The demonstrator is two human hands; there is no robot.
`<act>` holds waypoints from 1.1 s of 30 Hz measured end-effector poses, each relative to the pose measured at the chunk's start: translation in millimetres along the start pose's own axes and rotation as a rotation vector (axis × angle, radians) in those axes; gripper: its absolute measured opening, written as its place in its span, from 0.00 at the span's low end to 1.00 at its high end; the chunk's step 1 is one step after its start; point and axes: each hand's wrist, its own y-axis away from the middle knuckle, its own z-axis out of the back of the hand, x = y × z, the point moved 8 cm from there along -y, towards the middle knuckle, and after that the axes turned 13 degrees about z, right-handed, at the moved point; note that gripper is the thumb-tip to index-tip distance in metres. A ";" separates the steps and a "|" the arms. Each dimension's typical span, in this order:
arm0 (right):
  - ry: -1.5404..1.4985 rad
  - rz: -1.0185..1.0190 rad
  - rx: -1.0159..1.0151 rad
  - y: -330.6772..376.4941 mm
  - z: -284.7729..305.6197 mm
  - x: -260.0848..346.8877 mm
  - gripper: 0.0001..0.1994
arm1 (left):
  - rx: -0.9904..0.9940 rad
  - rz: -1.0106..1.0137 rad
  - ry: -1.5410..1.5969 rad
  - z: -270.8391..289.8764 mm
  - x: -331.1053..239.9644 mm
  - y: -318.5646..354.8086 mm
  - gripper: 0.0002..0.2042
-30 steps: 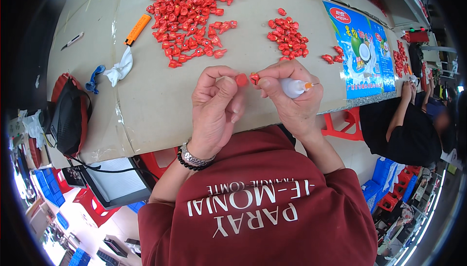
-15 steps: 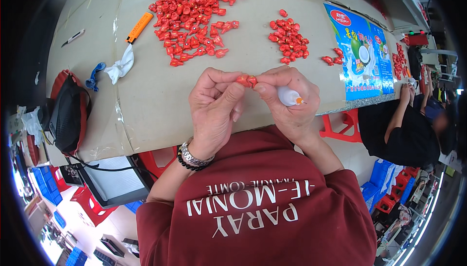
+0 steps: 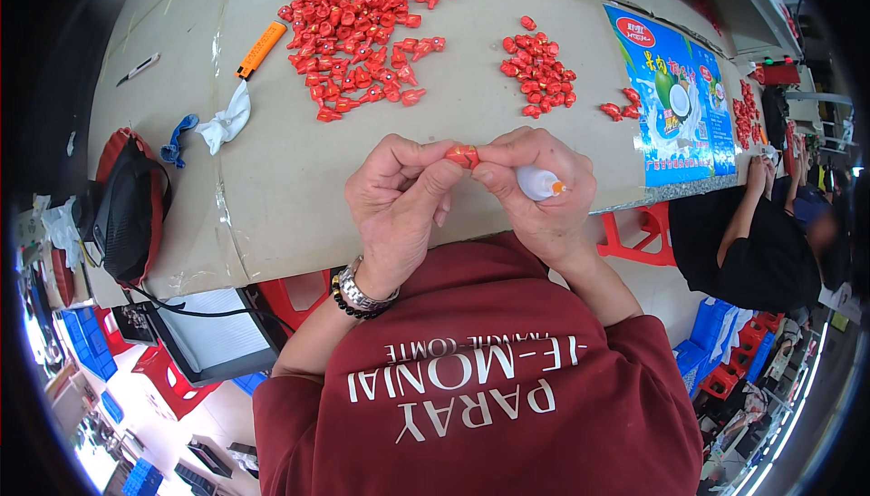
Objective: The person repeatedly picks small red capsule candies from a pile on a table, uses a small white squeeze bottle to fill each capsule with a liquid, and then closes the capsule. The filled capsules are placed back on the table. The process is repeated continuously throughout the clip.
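Leaving bare tabletop [image 3: 281,201] open at centre-left, down to its edge. Clamping red pieces [image 3: 462,156], end to end at frame centre, between thumbs and fingers of left hand [image 3: 394,206] and right hand [image 3: 553,219], outer ends hidden. Also cradling a white bottle [image 3: 536,183], partly covered, right of centre. Touching now, unlike the gap a second ago.

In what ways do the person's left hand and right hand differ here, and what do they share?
The left hand shows only a small red item, while the right hand also holds a white bottle with an orange tip. The left hand's wrist carries a metal band and a dark bead bracelet; the right hand's wrist shows neither. Both pinch the red item between thumb and fingers.
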 end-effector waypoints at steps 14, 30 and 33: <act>-0.176 -0.146 0.024 15.5 3.3 -15.6 0.05 | -0.065 -0.131 -0.246 -4.8 -3.5 6.6 0.02; -0.215 -0.104 -0.056 19.3 7.4 -17.1 0.06 | -0.081 -0.169 -0.315 -10.7 -5.5 8.9 0.02; -0.208 -0.104 -0.057 20.3 7.2 -19.0 0.07 | -0.074 -0.170 -0.298 -11.0 -5.5 8.7 0.02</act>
